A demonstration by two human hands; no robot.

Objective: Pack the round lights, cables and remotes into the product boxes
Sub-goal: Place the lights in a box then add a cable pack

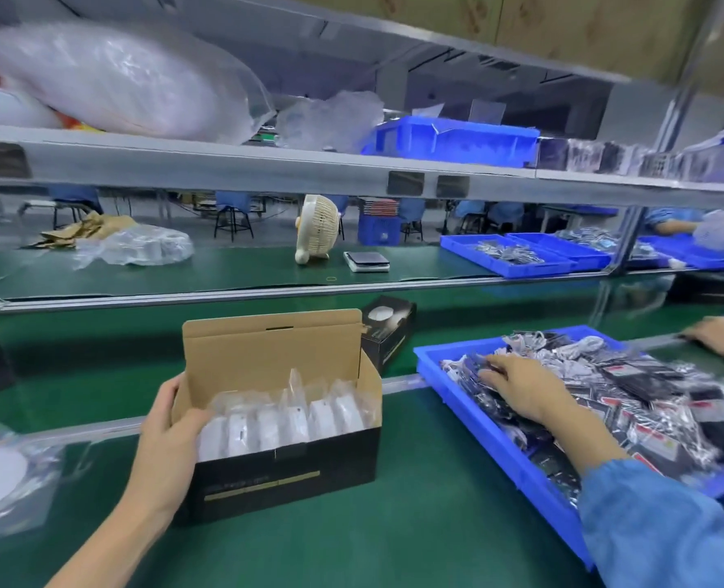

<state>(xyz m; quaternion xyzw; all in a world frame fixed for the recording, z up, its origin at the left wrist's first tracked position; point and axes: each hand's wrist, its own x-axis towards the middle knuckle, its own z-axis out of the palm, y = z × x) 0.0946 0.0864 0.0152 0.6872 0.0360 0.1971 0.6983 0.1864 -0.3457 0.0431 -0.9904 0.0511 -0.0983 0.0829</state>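
In the open product box (284, 456), five bagged round lights (286, 422); left hand (169, 430) grips its end, right hand (521, 386) rests flat

The table (352, 524) is dark green. The open box (286, 473) is black outside with gold stripes, and plain brown cardboard inside. The lights (292, 422) in it are white, in clear bags. The tray (485, 422) is bright blue. The sleeve (657, 528) is light blue. The small fan (315, 229) is cream.
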